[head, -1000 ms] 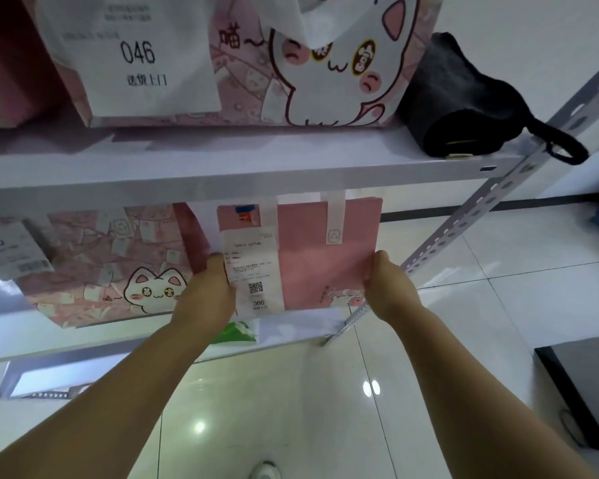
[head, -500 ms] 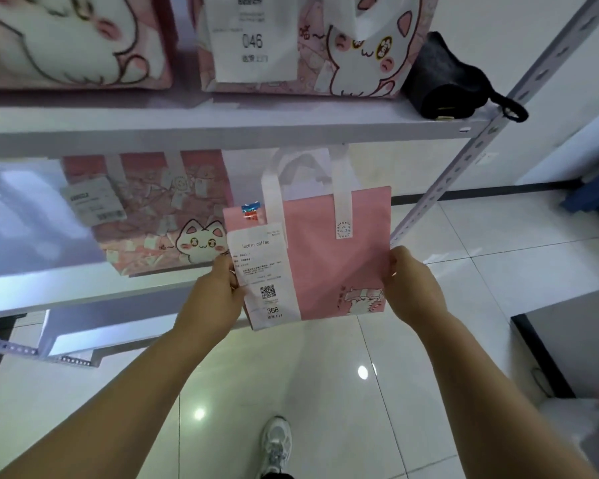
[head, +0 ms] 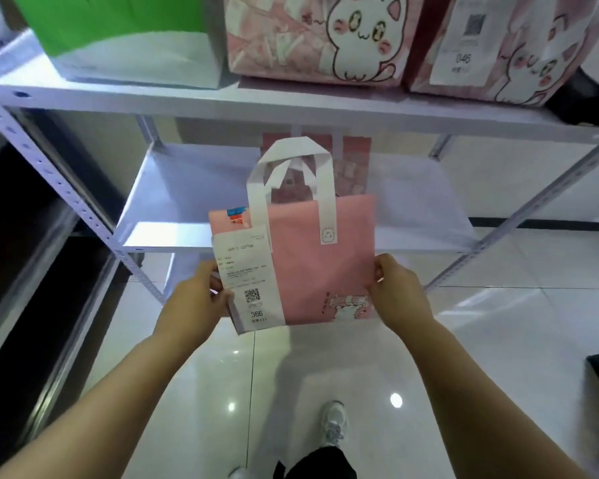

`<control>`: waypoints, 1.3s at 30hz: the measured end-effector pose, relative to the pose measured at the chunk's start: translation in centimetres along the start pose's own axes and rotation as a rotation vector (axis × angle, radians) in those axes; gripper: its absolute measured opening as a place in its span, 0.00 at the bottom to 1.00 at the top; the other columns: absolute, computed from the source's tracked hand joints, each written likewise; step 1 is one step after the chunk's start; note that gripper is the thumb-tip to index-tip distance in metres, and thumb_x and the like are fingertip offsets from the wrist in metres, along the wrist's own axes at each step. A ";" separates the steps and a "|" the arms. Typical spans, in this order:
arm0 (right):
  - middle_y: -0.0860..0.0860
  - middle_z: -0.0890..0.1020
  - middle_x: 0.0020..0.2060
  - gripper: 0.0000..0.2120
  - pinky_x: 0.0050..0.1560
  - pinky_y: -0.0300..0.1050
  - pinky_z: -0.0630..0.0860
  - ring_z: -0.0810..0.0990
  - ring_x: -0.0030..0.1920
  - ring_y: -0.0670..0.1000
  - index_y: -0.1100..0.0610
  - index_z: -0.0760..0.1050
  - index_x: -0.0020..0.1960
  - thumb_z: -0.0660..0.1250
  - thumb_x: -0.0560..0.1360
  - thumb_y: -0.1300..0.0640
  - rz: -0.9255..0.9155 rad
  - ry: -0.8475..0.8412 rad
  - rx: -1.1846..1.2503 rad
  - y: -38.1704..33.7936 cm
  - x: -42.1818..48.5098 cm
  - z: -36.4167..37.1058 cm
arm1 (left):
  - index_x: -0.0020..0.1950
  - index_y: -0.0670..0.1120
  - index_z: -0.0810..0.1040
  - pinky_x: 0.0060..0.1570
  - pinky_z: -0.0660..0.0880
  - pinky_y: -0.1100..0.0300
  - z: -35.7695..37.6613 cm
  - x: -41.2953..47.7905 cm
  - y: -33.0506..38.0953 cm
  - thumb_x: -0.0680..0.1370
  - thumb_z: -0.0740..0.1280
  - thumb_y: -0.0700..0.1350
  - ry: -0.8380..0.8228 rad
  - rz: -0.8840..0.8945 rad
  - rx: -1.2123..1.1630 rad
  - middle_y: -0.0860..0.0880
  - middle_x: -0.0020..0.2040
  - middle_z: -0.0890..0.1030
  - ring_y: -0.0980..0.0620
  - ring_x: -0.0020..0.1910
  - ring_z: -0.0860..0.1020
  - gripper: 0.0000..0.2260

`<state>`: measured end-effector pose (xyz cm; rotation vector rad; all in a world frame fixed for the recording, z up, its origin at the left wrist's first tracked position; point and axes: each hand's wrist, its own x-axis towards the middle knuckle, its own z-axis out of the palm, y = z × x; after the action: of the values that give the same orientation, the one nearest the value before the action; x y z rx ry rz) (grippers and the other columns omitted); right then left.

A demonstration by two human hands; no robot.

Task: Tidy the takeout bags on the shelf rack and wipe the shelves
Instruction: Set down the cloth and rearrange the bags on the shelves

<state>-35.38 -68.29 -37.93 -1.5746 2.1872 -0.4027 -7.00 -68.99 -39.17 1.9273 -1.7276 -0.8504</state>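
Left hand pinches the left edge of the bag by the receipt; right hand grips the right edge. The bag is in the air, just in front of the lower shelf, not on it. Hold it level and upright with the receipt facing out, then set its base flat on bare shelf.

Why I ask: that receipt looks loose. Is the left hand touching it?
Touching. The head view shows the left hand gripping the pink bag at its left edge, thumb lying on the receipt.
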 end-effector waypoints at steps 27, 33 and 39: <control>0.57 0.78 0.45 0.17 0.45 0.56 0.78 0.78 0.43 0.57 0.56 0.64 0.63 0.56 0.76 0.67 -0.049 -0.143 0.089 -18.5 14.5 16.3 | 0.57 0.47 0.76 0.39 0.70 0.58 -10.4 17.0 -11.3 0.74 0.65 0.36 0.204 -0.245 0.047 0.47 0.48 0.80 0.47 0.44 0.76 0.13; 0.66 0.75 0.59 0.19 0.37 0.41 0.76 0.77 0.44 0.58 0.63 0.67 0.66 0.54 0.79 0.53 0.006 -0.096 0.082 -19.6 15.0 18.6 | 0.56 0.49 0.76 0.46 0.75 0.56 -9.9 19.2 -12.8 0.73 0.63 0.35 0.160 -0.206 -0.026 0.51 0.49 0.81 0.50 0.47 0.80 0.14; 0.63 0.73 0.61 0.25 0.61 0.52 0.72 0.75 0.59 0.62 0.61 0.56 0.72 0.57 0.76 0.66 0.074 -0.168 0.011 -20.9 16.0 19.4 | 0.63 0.57 0.71 0.49 0.74 0.61 -10.1 21.1 -15.2 0.74 0.63 0.35 0.037 -0.102 -0.040 0.56 0.53 0.78 0.58 0.49 0.77 0.22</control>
<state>-13.03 -90.01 -47.82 -1.4613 2.1035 -0.2507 11.95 -88.50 -45.40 2.0061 -1.5904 -0.8726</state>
